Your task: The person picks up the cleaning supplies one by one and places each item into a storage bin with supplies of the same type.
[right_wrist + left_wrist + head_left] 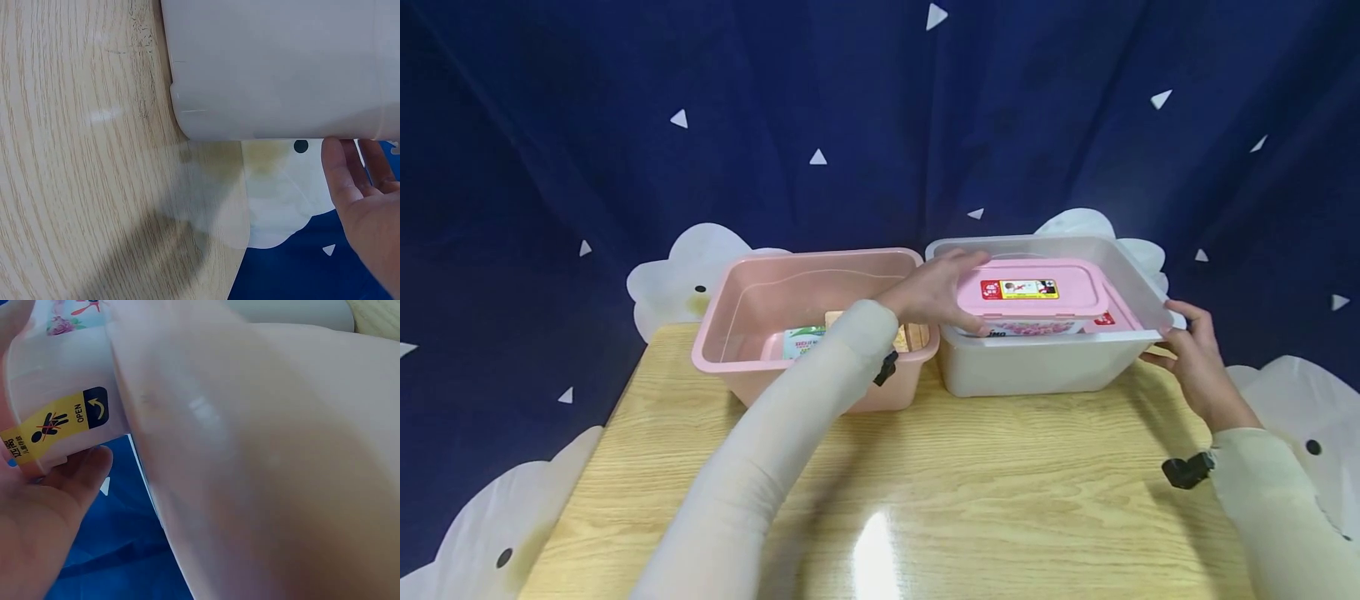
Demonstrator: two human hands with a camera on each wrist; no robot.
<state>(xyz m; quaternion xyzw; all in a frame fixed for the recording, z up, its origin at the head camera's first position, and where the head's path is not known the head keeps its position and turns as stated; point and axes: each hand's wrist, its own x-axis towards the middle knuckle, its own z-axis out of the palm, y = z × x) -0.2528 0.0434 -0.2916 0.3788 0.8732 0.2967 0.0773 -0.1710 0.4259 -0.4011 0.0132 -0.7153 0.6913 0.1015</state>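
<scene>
My left hand [934, 292] reaches over the pink bin and grips the left end of a plastic box with a pink lid [1022, 279], fingers at the back and thumb at the front. The box sits tilted in the top of the white bin [1030, 367], over another pink-lidded box [1117, 310]. In the left wrist view, a yellow "OPEN" label [65, 425] shows on the box's end beside my thumb. At the white bin's right end, my right hand [1198, 358] holds the rim, thumb above and fingers below. The right wrist view shows these fingers [337, 165] against the bin's wall.
A pink bin [760, 365] stands to the left, close to the white one. Inside it lie a green-and-white packet [802, 340] and a tan item [916, 335], partly behind my sleeve. Both bins stand on a wooden table [985, 475] before a dark blue curtain [850, 100].
</scene>
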